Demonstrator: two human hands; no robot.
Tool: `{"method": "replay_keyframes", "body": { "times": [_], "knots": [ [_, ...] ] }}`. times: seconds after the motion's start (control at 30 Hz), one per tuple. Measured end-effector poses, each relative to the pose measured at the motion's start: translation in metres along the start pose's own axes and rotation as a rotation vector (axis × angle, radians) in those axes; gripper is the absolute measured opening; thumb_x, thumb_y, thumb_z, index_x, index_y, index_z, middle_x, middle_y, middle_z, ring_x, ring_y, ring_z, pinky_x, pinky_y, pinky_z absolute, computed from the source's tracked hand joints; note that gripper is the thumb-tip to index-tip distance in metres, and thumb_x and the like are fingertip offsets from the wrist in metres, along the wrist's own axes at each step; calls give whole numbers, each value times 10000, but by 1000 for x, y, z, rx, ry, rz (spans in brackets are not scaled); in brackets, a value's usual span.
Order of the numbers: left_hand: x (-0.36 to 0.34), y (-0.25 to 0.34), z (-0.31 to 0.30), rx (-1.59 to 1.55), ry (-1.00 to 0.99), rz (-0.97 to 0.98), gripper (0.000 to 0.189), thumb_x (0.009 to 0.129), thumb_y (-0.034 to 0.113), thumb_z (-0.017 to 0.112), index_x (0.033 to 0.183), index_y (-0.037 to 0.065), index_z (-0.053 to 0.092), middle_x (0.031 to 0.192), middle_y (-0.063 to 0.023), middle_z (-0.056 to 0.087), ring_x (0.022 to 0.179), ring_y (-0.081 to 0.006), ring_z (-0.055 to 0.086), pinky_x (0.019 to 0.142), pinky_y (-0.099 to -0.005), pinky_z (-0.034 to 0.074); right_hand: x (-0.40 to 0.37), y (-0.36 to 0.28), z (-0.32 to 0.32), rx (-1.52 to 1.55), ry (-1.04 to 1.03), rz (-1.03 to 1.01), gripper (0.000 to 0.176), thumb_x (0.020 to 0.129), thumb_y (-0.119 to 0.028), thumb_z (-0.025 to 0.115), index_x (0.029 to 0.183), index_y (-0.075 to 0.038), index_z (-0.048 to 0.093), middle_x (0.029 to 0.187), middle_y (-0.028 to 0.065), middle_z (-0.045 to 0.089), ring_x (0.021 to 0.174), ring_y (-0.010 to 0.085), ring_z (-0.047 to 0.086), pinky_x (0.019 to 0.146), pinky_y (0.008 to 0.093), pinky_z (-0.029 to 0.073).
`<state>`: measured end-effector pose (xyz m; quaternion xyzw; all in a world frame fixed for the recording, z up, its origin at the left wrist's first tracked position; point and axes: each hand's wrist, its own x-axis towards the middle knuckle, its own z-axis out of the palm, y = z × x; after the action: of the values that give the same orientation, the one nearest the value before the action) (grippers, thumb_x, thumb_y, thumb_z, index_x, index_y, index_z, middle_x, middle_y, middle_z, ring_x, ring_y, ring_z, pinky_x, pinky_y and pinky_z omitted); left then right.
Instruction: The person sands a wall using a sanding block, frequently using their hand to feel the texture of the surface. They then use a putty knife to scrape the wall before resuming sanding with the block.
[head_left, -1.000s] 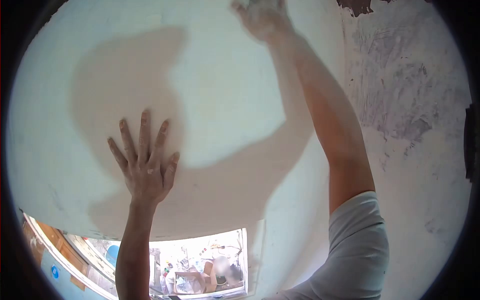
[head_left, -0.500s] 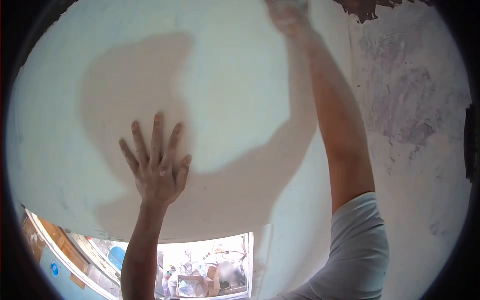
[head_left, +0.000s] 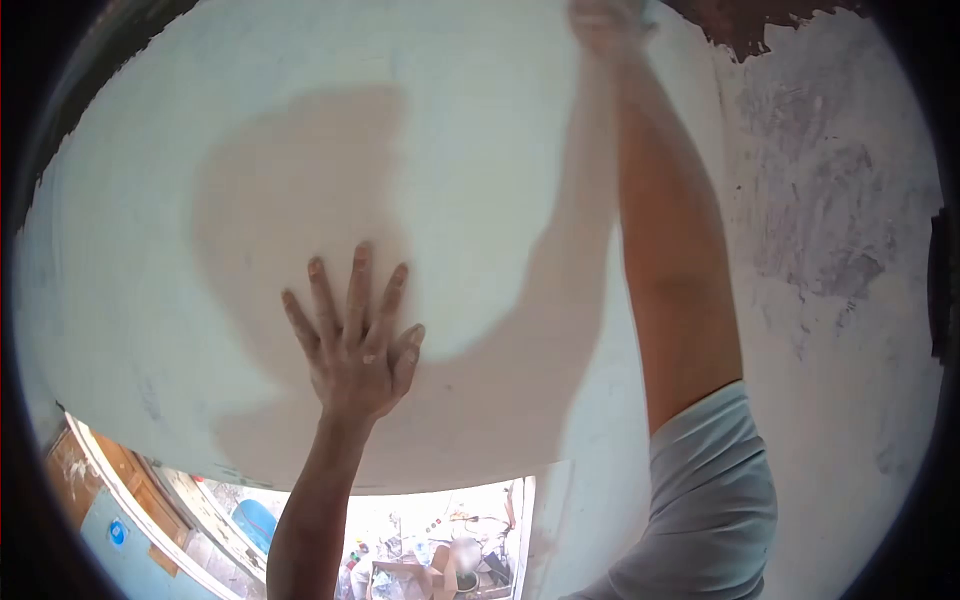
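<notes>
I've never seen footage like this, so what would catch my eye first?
Probably the left hand, spread against the pale wall left of centre, within a large shadow. Next comes the blurred right hand at the picture's top edge. Below, a bright opening draws the eye.

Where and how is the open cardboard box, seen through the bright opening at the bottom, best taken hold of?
Probably by the upper rim of the cardboard box, coming from above: its open top faces up, and pale contents show inside. I would avoid the raised flap, which looks thin and may bend. The picture cuts off its lower part.
</notes>
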<state>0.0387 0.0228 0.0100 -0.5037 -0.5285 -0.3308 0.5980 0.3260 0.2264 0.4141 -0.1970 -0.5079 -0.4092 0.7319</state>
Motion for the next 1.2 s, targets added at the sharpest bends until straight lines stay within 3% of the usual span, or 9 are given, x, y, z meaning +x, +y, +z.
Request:
{"method": "replay_keyframes", "body": {
  "times": [0.1,0.2,0.3,0.43,0.5,0.73,0.83,1.07,1.2],
  "knots": [
    [0,0,1,0,8,-3,612,1059,498,455,1610,232,489,1746,-111,310,1608,-504,167,1242,-747,74,-3,-90,10,87,-93,-152,480,1080,-501,478,1528,-333,521,1663,35,420,1560,271,349,1248,608,282],
    [0,2,2,0,23,-8,607,1052,492,474,1593,219,513,1743,-111,319,1610,-497,170,1246,-741,79,-6,-123,7,175,-139,-268,482,1077,-503,482,1520,-320,531,1654,34,433,1556,273,353,1246,606,285],
    [-1,-3,-1,-8,10,-20,606,1049,493,482,1588,217,521,1740,-109,324,1611,-489,175,1251,-735,77,11,-68,5,212,-125,-198,485,1073,-506,486,1511,-306,541,1644,32,446,1552,275,357,1244,604,287],
    [-4,-7,-2,-33,5,-1,577,1057,537,466,1577,294,535,1727,-72,360,1601,-475,221,1246,-743,117,10,57,-12,58,-24,41,489,1068,-509,491,1500,-288,553,1631,30,464,1547,277,362,1241,602,291],
    [-3,-3,-1,-32,-1,-21,585,1052,536,469,1579,289,532,1727,-76,360,1598,-484,224,1241,-749,125,0,65,-16,-4,28,71,491,1066,-511,493,1494,-279,560,1625,29,473,1545,278,365,1240,600,293],
    [-1,-2,1,-13,19,-22,595,1054,531,451,1583,271,529,1732,-77,352,1604,-485,208,1248,-739,103,-35,-99,-23,146,-125,-324,502,1058,-517,502,1475,-248,582,1603,25,504,1536,282,374,1235,596,299],
    [-1,-1,3,-6,12,-19,589,1062,532,442,1586,277,524,1733,-72,351,1608,-477,204,1257,-726,91,-44,-108,-27,344,-150,-426,500,1038,-517,526,1477,-284,582,1597,29,511,1531,276,389,1247,583,291],
    [-1,-2,0,52,3,4,629,1079,549,403,1603,215,501,1740,-102,329,1619,-454,184,1275,-685,76,-22,81,-42,85,-17,57,524,1050,-526,516,1527,-312,537,1645,38,458,1566,283,339,1252,632,252],
    [2,3,4,43,34,-2,633,1081,554,396,1610,220,492,1744,-96,320,1621,-451,179,1274,-687,73,-49,57,-41,25,3,17,539,1057,-532,510,1556,-328,511,1672,44,427,1587,286,310,1254,660,230]
  ]
}}
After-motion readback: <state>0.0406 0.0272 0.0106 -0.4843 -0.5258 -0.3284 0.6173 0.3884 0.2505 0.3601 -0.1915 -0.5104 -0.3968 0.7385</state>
